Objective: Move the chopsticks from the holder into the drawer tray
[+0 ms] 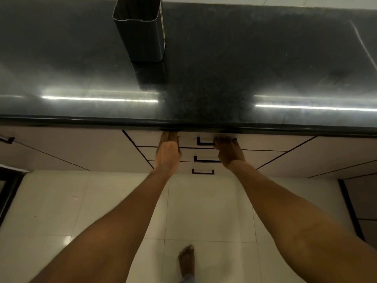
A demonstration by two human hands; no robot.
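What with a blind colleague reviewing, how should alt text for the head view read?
Two bare hands reach the closed top drawer under a dark countertop bearing a tall holder: the left hand lies flat on the front, the right hand covers the handle's right end.

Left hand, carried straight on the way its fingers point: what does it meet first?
The left hand would meet the white top drawer front, just under the edge of the black stone countertop; its fingertips seem to touch it, though depth is unclear.
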